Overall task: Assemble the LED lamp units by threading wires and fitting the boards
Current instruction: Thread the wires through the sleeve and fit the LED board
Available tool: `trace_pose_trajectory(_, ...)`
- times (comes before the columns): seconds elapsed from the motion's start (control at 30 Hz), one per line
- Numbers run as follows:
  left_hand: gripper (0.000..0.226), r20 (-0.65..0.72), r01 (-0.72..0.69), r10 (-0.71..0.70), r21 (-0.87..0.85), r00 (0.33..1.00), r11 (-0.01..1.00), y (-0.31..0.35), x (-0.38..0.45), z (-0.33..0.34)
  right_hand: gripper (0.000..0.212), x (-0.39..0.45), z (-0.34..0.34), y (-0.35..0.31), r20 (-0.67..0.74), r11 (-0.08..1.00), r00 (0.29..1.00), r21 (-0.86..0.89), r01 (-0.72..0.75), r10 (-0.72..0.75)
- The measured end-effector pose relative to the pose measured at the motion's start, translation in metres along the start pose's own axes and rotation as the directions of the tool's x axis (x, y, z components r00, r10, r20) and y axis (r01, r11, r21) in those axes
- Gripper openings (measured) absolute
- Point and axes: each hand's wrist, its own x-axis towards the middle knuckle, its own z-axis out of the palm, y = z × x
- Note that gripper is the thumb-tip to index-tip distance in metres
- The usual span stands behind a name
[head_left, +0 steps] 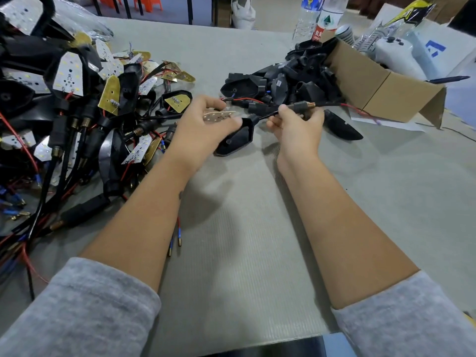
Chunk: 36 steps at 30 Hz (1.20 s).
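Head view: both forearms reach out over the grey counter [244, 240]; grey sleeves pushed up toward the elbows.

Left hand [203, 119]: fingers curled, pinching a pale LED board [219, 116] at mid-scene; board lies roughly flat, dotted face up, just above the open end of a black lamp housing [235, 139]; housing sits under and right of the hand, its near tip touching or just above the counter, cannot tell which.

Right hand [296, 124]: fingers curled round a black cable [269, 115] that runs left into the top of the housing; a grey collar with a threaded brass end [305, 105] sticks out to the right above the thumb; red wire [244, 99] shows between the two hands, on the far side.

Left of scene: large tangle of finished units [77, 104], black shells, white and gold boards, black leads with brass springs, red wires; two loose leads with blue sleeves [175, 238] lie near the left forearm.

Far right: heap of empty black housings [283, 81] spilling from a tipped cardboard box [381, 88]; one single housing [342, 127] lies just right of the right hand; two plastic bottles [319, 16] stand beyond the heap.
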Motion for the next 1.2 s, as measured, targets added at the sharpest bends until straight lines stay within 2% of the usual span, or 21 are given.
trace_pose_trajectory(0.07,0.034,-0.039,-0.029,0.032,0.084,0.999,0.996,-0.004,-0.001,0.000,0.040,-0.001,0.000,-0.001,0.050,0.998,0.998,0.044,-0.051,0.048)
trace_pose_trajectory(0.2,0.038,-0.076,-0.059,0.068,0.113,0.995,0.992,-0.004,0.002,0.001,0.021,-0.003,-0.001,-0.003,0.181,0.994,0.978,-0.023,-0.105,0.107)
trace_pose_trajectory(0.4,0.033,-0.119,-0.078,0.085,0.062,0.989,0.995,-0.004,0.003,-0.001,0.042,-0.013,0.001,-0.003,0.412,0.949,0.909,-0.307,0.075,0.061)
trace_pose_trajectory(0.53,0.035,-0.143,-0.071,0.069,-0.008,0.987,0.997,-0.005,0.004,-0.002,0.043,-0.017,0.001,-0.005,0.466,0.939,0.880,-0.334,0.078,0.092)
trace_pose_trajectory(0.63,0.035,-0.164,-0.071,0.067,-0.018,0.984,0.997,-0.004,0.003,-0.003,0.031,-0.017,0.001,-0.006,0.482,0.923,0.871,-0.371,0.102,0.097)
trace_pose_trajectory(0.8,0.008,-0.221,-0.048,0.035,-0.055,0.975,0.997,0.002,0.002,0.002,0.016,-0.017,-0.001,-0.006,0.456,0.919,0.885,-0.381,0.102,0.091)
trace_pose_trajectory(1.0,0.006,-0.239,-0.081,0.073,-0.026,0.968,0.996,0.005,-0.002,0.002,0.018,-0.018,0.000,-0.004,0.418,0.934,0.907,-0.341,0.106,0.050)
trace_pose_trajectory(1.2,0.015,-0.256,-0.068,0.073,0.026,0.964,0.997,0.005,-0.001,0.002,0.015,-0.015,-0.001,-0.006,0.377,0.963,0.924,-0.266,0.046,0.060)
